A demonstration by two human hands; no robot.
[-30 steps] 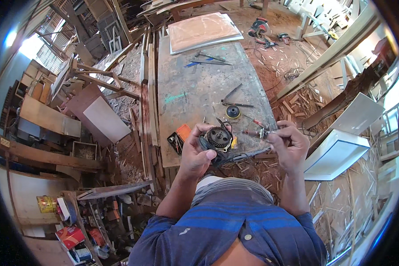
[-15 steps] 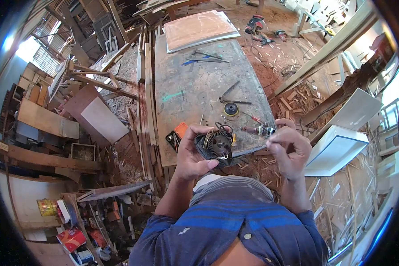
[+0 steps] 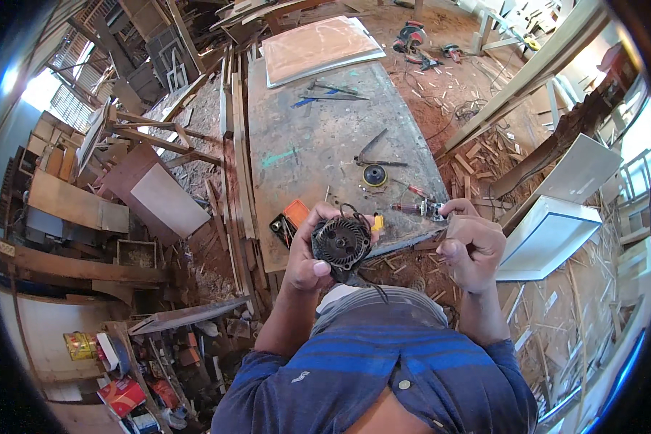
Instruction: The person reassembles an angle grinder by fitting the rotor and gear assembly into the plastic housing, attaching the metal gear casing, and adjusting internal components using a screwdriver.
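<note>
Your left hand (image 3: 305,252) has the gear housing (image 3: 342,242) gripped by its left side at the table's (image 3: 325,134) near edge, fingers spread to its width, toothed face showing. Your right hand (image 3: 476,242) is half curled at the near right corner, fingers at the rotor's (image 3: 412,208) right end; can't tell if they grip it. Black disc (image 3: 375,175) lies just beyond, between both
</note>
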